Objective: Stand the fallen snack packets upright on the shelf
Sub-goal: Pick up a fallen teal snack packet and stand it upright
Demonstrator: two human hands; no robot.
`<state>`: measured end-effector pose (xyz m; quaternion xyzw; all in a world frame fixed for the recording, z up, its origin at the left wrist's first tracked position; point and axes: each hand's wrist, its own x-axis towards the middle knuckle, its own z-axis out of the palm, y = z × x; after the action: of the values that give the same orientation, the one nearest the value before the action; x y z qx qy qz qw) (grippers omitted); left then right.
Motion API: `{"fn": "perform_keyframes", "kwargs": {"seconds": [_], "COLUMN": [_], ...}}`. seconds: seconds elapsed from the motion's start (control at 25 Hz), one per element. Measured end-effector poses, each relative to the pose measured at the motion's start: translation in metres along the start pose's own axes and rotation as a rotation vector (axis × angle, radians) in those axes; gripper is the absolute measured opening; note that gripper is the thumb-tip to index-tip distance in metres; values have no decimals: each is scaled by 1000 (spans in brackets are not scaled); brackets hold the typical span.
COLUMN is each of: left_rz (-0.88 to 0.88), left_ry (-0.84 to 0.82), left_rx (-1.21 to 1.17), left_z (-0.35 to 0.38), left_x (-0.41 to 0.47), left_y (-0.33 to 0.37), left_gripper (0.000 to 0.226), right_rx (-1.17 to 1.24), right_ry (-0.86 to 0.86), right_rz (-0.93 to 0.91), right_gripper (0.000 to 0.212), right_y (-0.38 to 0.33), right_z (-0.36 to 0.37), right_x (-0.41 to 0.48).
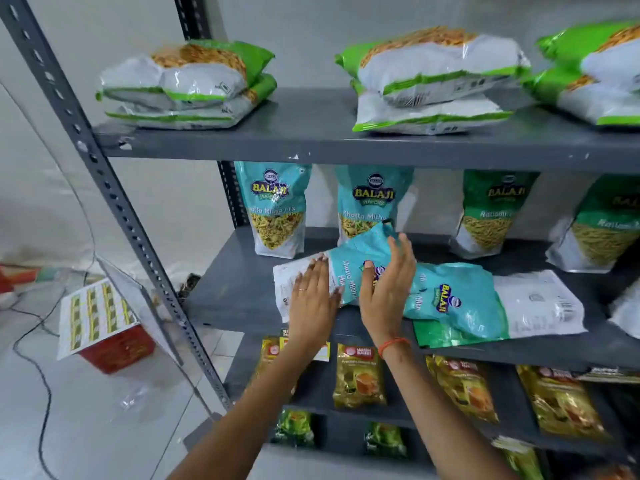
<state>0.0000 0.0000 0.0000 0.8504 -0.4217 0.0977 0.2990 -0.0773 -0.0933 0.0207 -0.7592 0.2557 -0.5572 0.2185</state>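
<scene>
On the middle shelf (242,289) of a grey metal rack, four snack packets stand upright along the back: two teal ones (278,209) on the left and two green ones (491,213) on the right. In front of them lie the fallen packets. One teal packet (353,268) lies on its side near the front edge, and both hands are on it. The left hand (313,296) presses flat on its white bottom end, fingers spread and open; the right hand (386,289) cups its teal middle, fingers loosely curved, not closed around it. Just to the right a second teal packet (485,303) lies flat, resting on a green one (446,336) of which only an edge shows. The top shelf holds three piles of flat green-and-white bags (187,84).
</scene>
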Motion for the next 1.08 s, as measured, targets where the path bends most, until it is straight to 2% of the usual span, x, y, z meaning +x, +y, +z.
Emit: {"fn": "perform_keyframes", "kwargs": {"seconds": [0.08,0.2,0.32,0.44,0.56,0.64,0.68,0.76,0.84,0.88,1.0,1.08], "left_rz": [53,187,202,224,234,230,227,182,60,-37,-309,-352], "left_ry": [-117,-110,-60,-19,25,46,76,130,148,152,137,146], "left_rx": [125,298,322,352,286,252,251,248,259,233,19,-102], "left_z": [18,37,38,45,47,41,39,32,22,17,5,-5], "left_x": [3,-2,-3,-5,-5,-2,2,9,12,14,21,28], "left_y": [-15,-28,-31,-37,-40,-42,-45,-48,-45,-43,-40,-48], "left_gripper": [70,73,68,72,69,65,63,60,56,52,37,33], "right_rx": [-101,-22,92,250,520,756,872,1012,1058,1073,1054,1010], "right_ry": [19,130,255,402,607,658,601,308,-15,-119,-272,-362], "right_rz": [207,412,497,611,900,1143,1257,1376,1370,1351,1266,1214], "right_gripper": [60,67,59,48,31,25,28,32,33,33,35,37], "right_y": [10,22,24,19,23,26,26,21,15,11,11,15], "right_z": [18,31,31,28,21,18,21,31,47,54,73,82], "right_x": [-8,-27,-27,-21,-13,-12,-12,-11,-6,-3,5,7]}}
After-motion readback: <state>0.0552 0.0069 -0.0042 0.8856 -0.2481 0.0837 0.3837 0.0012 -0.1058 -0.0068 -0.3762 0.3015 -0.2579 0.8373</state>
